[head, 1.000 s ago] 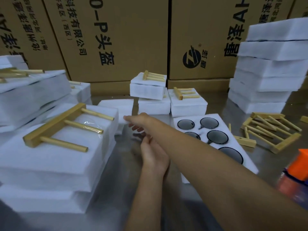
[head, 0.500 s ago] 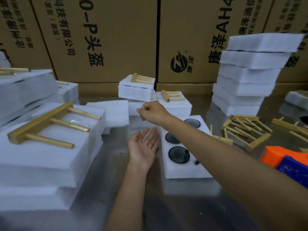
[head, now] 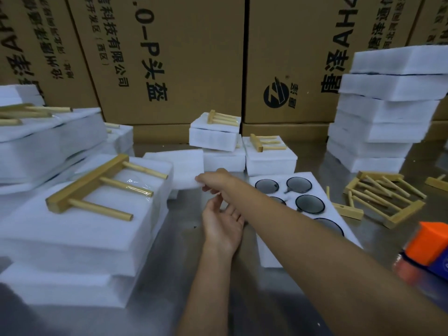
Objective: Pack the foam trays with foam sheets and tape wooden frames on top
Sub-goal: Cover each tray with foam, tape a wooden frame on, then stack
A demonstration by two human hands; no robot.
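Nearest us, our right forearm crosses the frame from lower right; beside it at the right edge sits a blurred orange and blue object [head: 426,248]. Our left hand [head: 224,226] lies palm up above the steel worktop [head: 169,275], fingers relaxed and loosely spread, holding nothing. Just above it, our right hand [head: 214,181] pinches the near corner of a loose foam sheet [head: 184,168], fingers curled on its edge. Right of the hands lies the open foam tray [head: 312,180], dark round lenses seated in its pockets, partly hidden by the forearm. Left, a packed stack [head: 80,226] carries a wooden frame [head: 97,183] under clear tape. Farther right, loose wooden frames [head: 385,197] lie in a heap on the worktop. Behind, small packed trays [head: 269,158] bear frames, and a tall foam pile [head: 388,110] stands right. Cardboard cartons [head: 181,57] with printed characters close the back
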